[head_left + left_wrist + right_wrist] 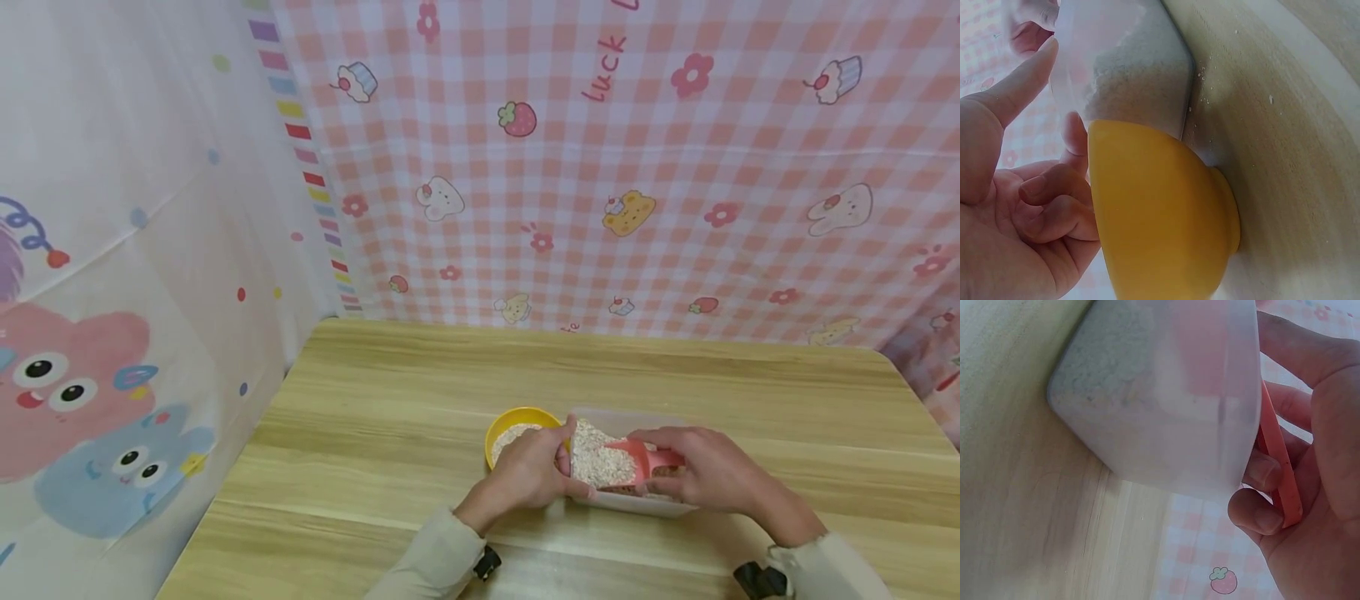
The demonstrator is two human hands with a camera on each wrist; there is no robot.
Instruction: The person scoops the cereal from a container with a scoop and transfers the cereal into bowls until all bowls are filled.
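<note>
My right hand holds a pinkish-red scoop by its handle, fingers curled round it in the right wrist view. Pale oat flakes lie in front of and around the scoop, inside a translucent plastic container. At the container's left end, my left hand grips the rim with thumb and finger spread across it. Its other fingers are curled beside a yellow bowl, which stands against that end of the container. More flakes are in the bowl, partly hidden by the left hand.
Both vessels stand on a wood-grain table. A few stray flakes are scattered on it near the bowl. A pink checked cloth hangs behind the table, and a white printed cloth hangs at the left.
</note>
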